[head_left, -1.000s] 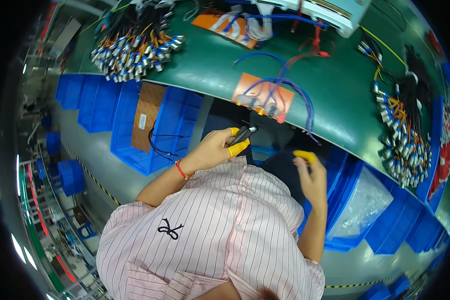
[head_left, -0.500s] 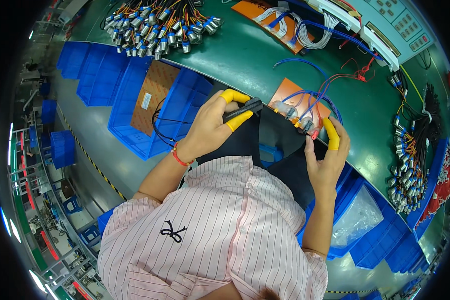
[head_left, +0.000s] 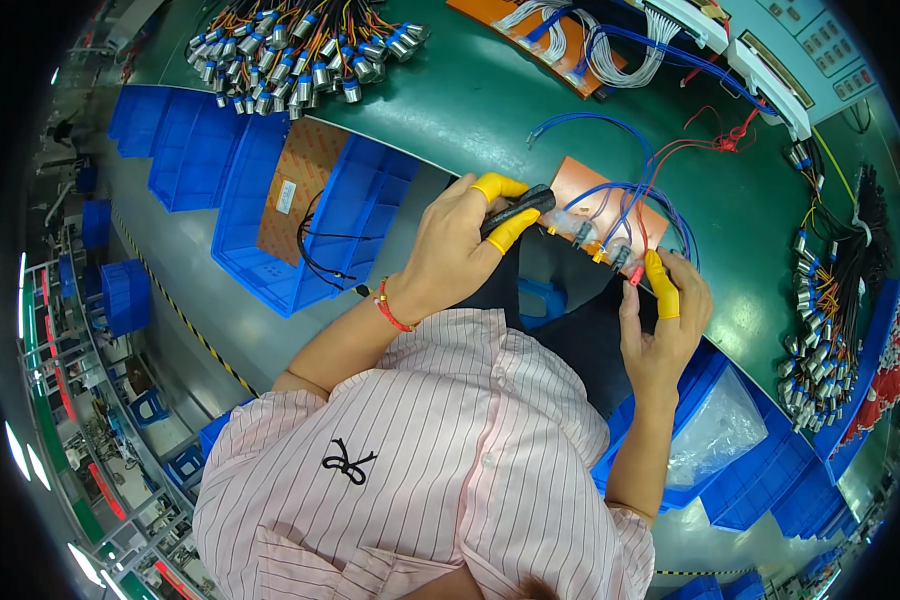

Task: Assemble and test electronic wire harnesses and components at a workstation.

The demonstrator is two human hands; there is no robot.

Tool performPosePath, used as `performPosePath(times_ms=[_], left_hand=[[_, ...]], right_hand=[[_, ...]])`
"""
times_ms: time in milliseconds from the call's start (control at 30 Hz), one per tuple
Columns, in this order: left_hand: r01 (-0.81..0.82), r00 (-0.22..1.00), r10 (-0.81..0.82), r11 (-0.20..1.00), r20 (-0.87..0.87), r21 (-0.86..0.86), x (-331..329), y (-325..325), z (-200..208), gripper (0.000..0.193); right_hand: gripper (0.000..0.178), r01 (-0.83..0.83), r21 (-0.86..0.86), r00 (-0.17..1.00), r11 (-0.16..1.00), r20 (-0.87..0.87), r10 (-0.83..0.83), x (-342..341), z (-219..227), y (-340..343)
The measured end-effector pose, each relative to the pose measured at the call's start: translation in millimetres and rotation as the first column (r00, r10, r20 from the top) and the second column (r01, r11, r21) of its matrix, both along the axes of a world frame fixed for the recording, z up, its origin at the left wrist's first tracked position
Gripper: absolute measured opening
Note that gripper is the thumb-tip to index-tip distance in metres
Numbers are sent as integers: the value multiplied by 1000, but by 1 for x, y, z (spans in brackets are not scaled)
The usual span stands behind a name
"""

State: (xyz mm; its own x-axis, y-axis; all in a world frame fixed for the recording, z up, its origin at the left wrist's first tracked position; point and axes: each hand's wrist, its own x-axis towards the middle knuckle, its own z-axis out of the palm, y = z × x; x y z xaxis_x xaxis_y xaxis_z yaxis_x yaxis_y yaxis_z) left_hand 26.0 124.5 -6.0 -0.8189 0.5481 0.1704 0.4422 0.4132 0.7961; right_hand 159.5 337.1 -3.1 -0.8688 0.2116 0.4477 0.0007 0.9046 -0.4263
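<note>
My left hand [head_left: 448, 245], with yellow finger covers on thumb and forefinger, pinches a short black cable bundle [head_left: 518, 209]. Its end lies beside the left end of an orange board [head_left: 580, 182] at the table's front edge. Along that board's near side sits a row of whitish, glue-like lumps and small connectors [head_left: 598, 238], with blue and red wires running off. At the right end of the row, my right hand [head_left: 667, 318] has thumb and yellow-covered forefinger around a small red connector [head_left: 637, 275]. Whether both fingertips press on it is hard to see.
Silver-capped cable bundles lie at the far left [head_left: 300, 60] and right [head_left: 810, 340]. A pale green tester [head_left: 810, 50] stands at the far right, near another wired orange board [head_left: 500, 12]. Blue bins [head_left: 260, 270] hang below the table edge on both sides.
My left hand has moved right with the black cable bundle, up to the board's end. My right hand has shifted slightly right and down, its fingertips closer about the red connector.
</note>
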Motion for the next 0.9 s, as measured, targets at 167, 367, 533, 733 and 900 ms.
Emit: performPosePath(times_ms=[167,367,533,733,900], left_hand=[[-2,993,-9,995,-115,-97,-8,8,10,23],[37,964,-70,991,-256,-131,-19,15,12,26],[76,942,-82,997,-325,-30,-21,25,5,30],[82,939,-95,995,-331,-54,-23,25,6,29],[17,964,-31,998,-264,-56,-19,26,12,28]], right_hand=[[30,18,17,1000,1000,15,-18,2,0,0],[30,22,6,1000,1000,13,-22,1,2,-1],[30,86,34,996,996,35,-87,3,6,-11],[25,-345,-288,938,893,-139,317,18,-28,-45],[17,51,-677,967,735,218,133,-6,-81,-53]])
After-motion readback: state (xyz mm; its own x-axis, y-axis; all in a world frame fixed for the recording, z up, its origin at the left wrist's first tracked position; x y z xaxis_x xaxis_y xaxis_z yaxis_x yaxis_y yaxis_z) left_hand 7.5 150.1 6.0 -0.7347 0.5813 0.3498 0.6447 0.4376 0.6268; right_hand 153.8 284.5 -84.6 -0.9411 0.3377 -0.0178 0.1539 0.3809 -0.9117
